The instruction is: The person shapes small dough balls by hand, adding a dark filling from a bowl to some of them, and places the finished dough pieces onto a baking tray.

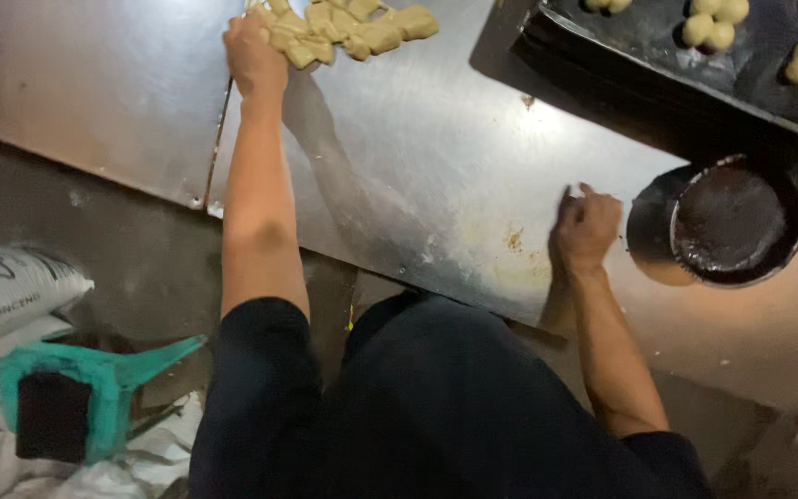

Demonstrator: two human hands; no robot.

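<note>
The steel table (436, 166) is wide and shiny under me. My left hand (253, 54) reaches far to the pile of dough pieces (344, 28), fingers curled on its near edge. My right hand (586, 226) rests half closed, empty, beside the dark round pan (736, 222). I should take one piece gently, not disturbing the others

Warm, dim light falls on the steel table (417, 176) in front of me, leaving a soft sheen near its middle and a brighter glow toward its near right edge. My arms cast blurred shadows on it. Below the table everything sinks dark and grainy.
</note>
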